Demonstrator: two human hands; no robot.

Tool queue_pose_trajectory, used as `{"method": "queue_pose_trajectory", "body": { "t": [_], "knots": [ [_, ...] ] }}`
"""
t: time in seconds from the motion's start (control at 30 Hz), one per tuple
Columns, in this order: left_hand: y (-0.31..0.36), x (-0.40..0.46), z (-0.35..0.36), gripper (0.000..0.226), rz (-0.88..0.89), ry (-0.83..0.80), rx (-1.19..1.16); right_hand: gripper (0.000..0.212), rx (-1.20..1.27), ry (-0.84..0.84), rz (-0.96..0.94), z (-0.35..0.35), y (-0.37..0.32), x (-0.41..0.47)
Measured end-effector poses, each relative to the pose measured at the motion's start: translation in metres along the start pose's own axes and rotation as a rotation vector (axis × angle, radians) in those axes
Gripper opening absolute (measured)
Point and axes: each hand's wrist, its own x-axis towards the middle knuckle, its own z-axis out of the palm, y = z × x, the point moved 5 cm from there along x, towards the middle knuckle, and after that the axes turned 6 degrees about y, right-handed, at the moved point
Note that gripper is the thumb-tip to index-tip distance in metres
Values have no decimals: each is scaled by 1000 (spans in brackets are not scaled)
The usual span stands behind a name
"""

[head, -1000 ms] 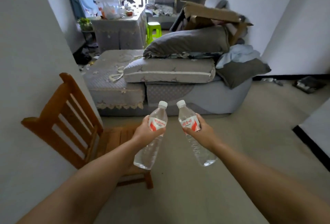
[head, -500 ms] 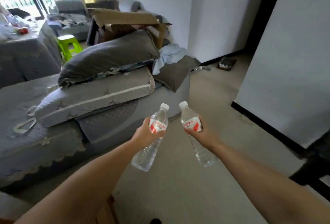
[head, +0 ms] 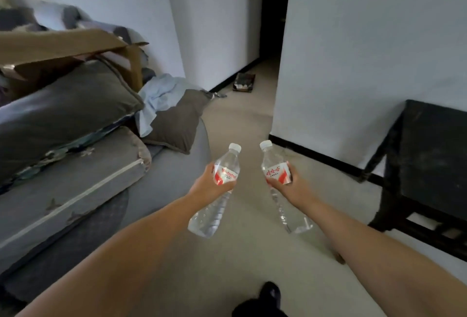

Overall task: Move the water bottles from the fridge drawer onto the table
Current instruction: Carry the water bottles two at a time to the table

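- Bottles first: one clear plastic water bottle with a white cap and red-and-white label gripped in left hand, a second clear plastic water bottle with a white cap and red-and-white label gripped in right hand.
- Both carried in mid-air over pale floor, caps tilted up and slightly toward each other, bases angled back toward the body; apart, not touching.
- Grip: fingers and thumb of each hand curled round the labelled band near the upper half, fully wrapped, nothing else held.
- Handling, as a judgement: full of water by the look, so moderately weighty for one hand; thin ribbed walls likely to flex under a hard squeeze; smooth plastic possibly slick if cold and damp from the fridge.
- Best hold probably where already taken, at the labelled waist, firmer and less slippery than the ribbed lower body; caps on, so no spill risk.
- Set down base first and upright; tall, narrow shape probably prone to tipping.
- Dark wooden table with square legs at right against white wall; likely the destination, though cut off by the frame edge, so top surface only partly seen.
- Fridge and drawer out of view; number of bottles left there unknown.
- Grey sofa piled with cushions and cardboard at left, blurred.
- Small dark object on the floor by the doorway too blurred to identify.
- Dark shape at bottom edge probably a foot, cut off.
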Motion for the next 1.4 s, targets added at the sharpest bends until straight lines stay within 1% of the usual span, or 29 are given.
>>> {"method": "queue_pose_trajectory", "body": {
  "t": [0.1, 0.17, 0.3, 0.33, 0.4, 0.43, 0.5, 0.57, 0.67, 0.7, 0.77, 0.97, 1.07, 1.17, 1.3, 1.4],
  "knots": [
    [20, 45, 24, 82, 42, -85, 42, 77, 17, 29, 46, -18, 11, 38],
    [41, 81, 40, 85, 74, -112, 74, 74, 39, 28, 54, -32, 22, 74],
    [101, 153, 64, 67, 152, -137, 63, 60, 39, 73, 50, -72, 25, 143],
    [116, 170, 70, 65, 172, -141, 46, 62, 20, 88, 58, -83, 21, 156],
    [150, 207, 86, 63, 203, -153, -24, 74, -36, 142, 70, -113, 20, 191],
    [164, 222, 95, 63, 209, -164, -64, 76, -53, 169, 71, -127, 20, 205],
    [187, 250, 117, 62, 211, -196, -102, 67, -60, 221, 79, -153, 23, 229],
    [201, 270, 136, 64, 220, -219, -138, 64, -47, 257, 107, -172, 31, 246],
    [224, 300, 171, 68, 232, -329, -144, 72, -44, 286, 156, -195, 52, 271],
    [235, 314, 185, 71, 241, -369, -130, 71, -32, 302, 186, -205, 61, 279],
    [251, 338, 206, 78, 273, -399, -80, 63, 7, 319, 216, -217, 70, 292],
    [334, 422, 282, 93, 433, -531, 46, 66, 46, 488, 307, -271, 97, 353],
    [380, 467, 319, 89, 526, -606, 106, 69, 79, 614, 384, -302, 108, 382],
    [418, 495, 344, 87, 574, -664, 115, 68, 90, 695, 452, -327, 116, 401],
    [462, 519, 384, 86, 642, -753, 154, 66, 174, 835, 531, -350, 134, 413],
    [479, 523, 419, 86, 655, -824, 162, 69, 197, 877, 592, -362, 149, 415]
  ]
}}
